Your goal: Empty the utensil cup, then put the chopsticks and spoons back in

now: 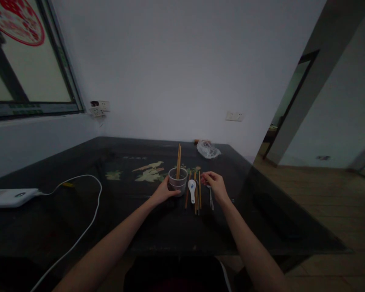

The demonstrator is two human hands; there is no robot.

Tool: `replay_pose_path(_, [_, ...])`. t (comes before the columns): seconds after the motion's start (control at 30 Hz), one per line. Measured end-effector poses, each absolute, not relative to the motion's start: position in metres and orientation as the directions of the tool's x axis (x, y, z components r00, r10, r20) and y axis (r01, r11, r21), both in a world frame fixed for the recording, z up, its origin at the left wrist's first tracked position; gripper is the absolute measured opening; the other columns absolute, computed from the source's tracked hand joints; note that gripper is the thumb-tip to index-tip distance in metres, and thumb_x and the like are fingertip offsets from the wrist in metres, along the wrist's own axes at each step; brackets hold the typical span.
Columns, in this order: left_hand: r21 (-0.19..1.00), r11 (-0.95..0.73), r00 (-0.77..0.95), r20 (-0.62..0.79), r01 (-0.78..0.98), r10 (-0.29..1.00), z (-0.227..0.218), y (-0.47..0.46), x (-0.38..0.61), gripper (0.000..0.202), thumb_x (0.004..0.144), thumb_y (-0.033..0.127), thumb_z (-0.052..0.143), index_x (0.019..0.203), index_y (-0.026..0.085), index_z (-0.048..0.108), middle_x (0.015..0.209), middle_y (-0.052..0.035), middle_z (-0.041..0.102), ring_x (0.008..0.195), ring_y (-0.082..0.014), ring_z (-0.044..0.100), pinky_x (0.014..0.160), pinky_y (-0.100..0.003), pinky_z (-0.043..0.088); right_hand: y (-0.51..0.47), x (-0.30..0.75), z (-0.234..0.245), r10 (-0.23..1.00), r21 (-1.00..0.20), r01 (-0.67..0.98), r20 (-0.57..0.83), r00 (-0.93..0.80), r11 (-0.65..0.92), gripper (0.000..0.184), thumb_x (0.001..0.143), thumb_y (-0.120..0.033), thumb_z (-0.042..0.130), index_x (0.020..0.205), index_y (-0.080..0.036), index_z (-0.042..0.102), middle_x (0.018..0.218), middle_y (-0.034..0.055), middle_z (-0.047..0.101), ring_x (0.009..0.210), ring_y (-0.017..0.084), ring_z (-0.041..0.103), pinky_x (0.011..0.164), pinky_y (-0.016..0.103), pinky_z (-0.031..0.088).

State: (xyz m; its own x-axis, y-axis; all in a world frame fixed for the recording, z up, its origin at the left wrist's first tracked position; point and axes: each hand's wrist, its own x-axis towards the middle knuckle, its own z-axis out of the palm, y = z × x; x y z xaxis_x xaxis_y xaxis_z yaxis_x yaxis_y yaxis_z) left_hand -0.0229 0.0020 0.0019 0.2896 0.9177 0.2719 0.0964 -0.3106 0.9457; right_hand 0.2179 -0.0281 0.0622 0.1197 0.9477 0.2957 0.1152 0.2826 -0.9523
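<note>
My left hand (166, 192) is wrapped around a grey metal cup (178, 184). A pair of wooden chopsticks (179, 160) stands upright inside it. To the right of the cup, several loose chopsticks (196, 198) lie on the dark table, roughly side by side. A white soup spoon (192, 190) with a blue mark rests on top of them. My right hand (215, 184) is just right of these chopsticks, its thumb and fingers drawn together in a pinch; what they hold, if anything, is too small to make out. Below it lies another spoon (211, 199), its upper part partly covered by the hand.
The dark table (134, 227) has a bird-and-flower picture. A crumpled clear plastic bag (208, 149) lies at the back edge. At far left, a white power bank (12, 198) trails a white cable (94, 217). A dark flat object (276, 215) lies at right.
</note>
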Motion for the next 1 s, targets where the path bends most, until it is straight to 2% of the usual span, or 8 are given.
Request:
replay_pose_path(0.17, [0.947, -0.300, 0.283, 0.259, 0.115, 0.924, 0.002, 0.002, -0.023, 0.075, 0.057, 0.026, 0.082, 0.121, 0.015, 0.045, 0.126, -0.0160, 0.057, 0.117, -0.0267, 0.055, 0.103, -0.045, 0.039, -0.029, 0.219, 0.050, 0.951, -0.954, 0.148, 0.279, 0.130, 0.260, 0.041, 0.066, -0.058, 0.063, 0.069, -0.017, 0.064, 0.057, 0.0036, 0.063, 0.052, 0.014, 0.057, 0.051, 0.025, 0.044])
replay_pose_path(0.33, [0.954, -0.276, 0.256, 0.239, 0.119, 0.937, 0.005, 0.002, -0.023, 0.075, 0.057, 0.024, 0.082, 0.121, 0.014, 0.044, 0.125, -0.0171, 0.057, 0.114, -0.0264, 0.057, 0.101, -0.045, 0.041, -0.024, 0.219, 0.046, 0.959, -0.958, 0.133, 0.266, 0.095, 0.252, 0.036, 0.064, -0.053, 0.064, 0.067, -0.017, 0.063, 0.055, 0.0023, 0.061, 0.049, 0.013, 0.053, 0.050, 0.025, 0.043])
replay_pose_path(0.77, [0.960, -0.259, 0.269, 0.222, 0.110, 0.937, 0.006, 0.005, -0.026, 0.072, 0.056, 0.023, 0.082, 0.118, 0.015, 0.046, 0.123, -0.0161, 0.058, 0.112, -0.0265, 0.058, 0.100, -0.047, 0.043, -0.021, 0.219, 0.037, 0.979, -0.959, 0.204, 0.204, 0.024, 0.195, 0.027, 0.069, -0.044, 0.059, 0.066, -0.017, 0.061, 0.054, 0.0008, 0.060, 0.047, 0.013, 0.054, 0.047, 0.023, 0.041])
replay_pose_path(1.0, [0.952, -0.285, 0.260, 0.250, 0.108, 0.933, -0.001, 0.011, -0.029, 0.077, 0.055, 0.026, 0.083, 0.120, 0.014, 0.044, 0.125, -0.0172, 0.057, 0.116, -0.0277, 0.055, 0.103, -0.048, 0.039, -0.021, 0.222, 0.037, 0.977, -0.926, 0.333, 0.207, 0.056, 0.177, 0.022, 0.072, -0.037, 0.057, 0.063, -0.017, 0.061, 0.052, 0.0000, 0.060, 0.040, 0.010, 0.047, 0.040, 0.021, 0.034])
